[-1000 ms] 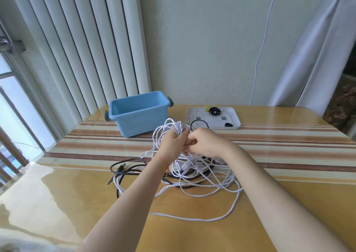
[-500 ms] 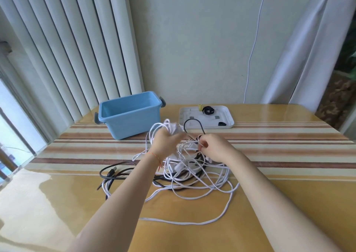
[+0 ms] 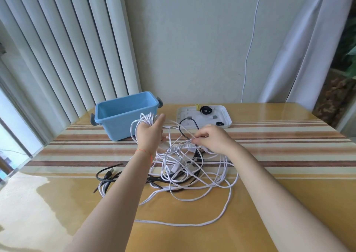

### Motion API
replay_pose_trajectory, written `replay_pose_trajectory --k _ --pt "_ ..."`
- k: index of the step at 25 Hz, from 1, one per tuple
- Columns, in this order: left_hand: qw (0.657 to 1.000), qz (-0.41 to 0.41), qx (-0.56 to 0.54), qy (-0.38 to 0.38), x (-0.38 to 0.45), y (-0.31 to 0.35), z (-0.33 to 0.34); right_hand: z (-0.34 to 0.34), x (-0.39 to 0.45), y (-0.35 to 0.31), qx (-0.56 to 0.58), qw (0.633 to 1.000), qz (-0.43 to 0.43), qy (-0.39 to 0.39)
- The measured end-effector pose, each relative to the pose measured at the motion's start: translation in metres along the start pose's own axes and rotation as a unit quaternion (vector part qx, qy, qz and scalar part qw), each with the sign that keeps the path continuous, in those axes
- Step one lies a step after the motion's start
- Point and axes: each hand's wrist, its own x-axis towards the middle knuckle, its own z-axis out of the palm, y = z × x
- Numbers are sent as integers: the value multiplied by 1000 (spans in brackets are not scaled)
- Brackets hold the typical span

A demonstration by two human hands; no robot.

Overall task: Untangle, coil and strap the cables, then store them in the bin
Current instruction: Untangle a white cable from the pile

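nearest, at 6 o'clock, a long white cable (image 3: 183,224) runs left to right across the table (image 3: 289,203), its free run curling up the right side toward the tangle (image 3: 183,171). the tangle lies at the centre, white loops knotted over a black cable (image 3: 107,174) whose plug end trails out to 8 o'clock. just beyond it the two hands work close together but not touching. the left hand (image 3: 149,134), at 11 o'clock of the tangle, holds a bundle of white loops (image 3: 143,120) wound round its fingers, thumb raised. the right hand (image 3: 212,138), at 1 o'clock, pinches a white strand at its fingertips, a black loop standing up just behind it. the strand stretches roughly sideways between the hands, so the right hand is the nearer one to feed slack, and the left one to take the next turn, i judge. the bin (image 3: 125,115), still with nothing seen inside, stands at 11 o'clock beyond the left hand; a white tray (image 3: 227,117) with straps (image 3: 205,109) sits at 1 o'clock.
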Motion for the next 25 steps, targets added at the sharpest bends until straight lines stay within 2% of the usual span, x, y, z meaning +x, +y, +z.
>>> replay_pose_trajectory --k 2,4,6,9,11,14,16,18,20,22,25 --pt "999 -18 22 -39 -2 -4 -2 -2 0 -6 -9 996 -35 80" --pt "990 -24 83 -110 -10 -6 2 -5 -3 -17 32 988 -53 144" --pt "976 -12 144 -162 -19 -7 10 -8 -5 -26 99 982 -45 156" --pt "969 -16 165 -183 -24 -6 22 -8 -3 -28 213 962 -28 169" --pt "956 -32 216 -198 -25 -2 26 -7 -2 -23 295 943 -18 154" --pt "951 -37 221 -211 -28 -2 24 -8 -3 -13 332 930 -10 160" --pt "977 -49 131 -163 -25 -11 20 -12 -5 -5 331 926 0 181" --pt "993 -91 40 -59 -14 -22 15 -10 -9 -2 347 923 13 165" --pt "991 -130 7 12 -4 -30 11 -4 -11 -1 268 949 23 165" --pt "989 -137 26 44 1 -33 7 -1 -11 -1 153 968 22 196" --pt "992 -116 51 16 0 -24 2 -10 -10 -4 153 973 7 175"
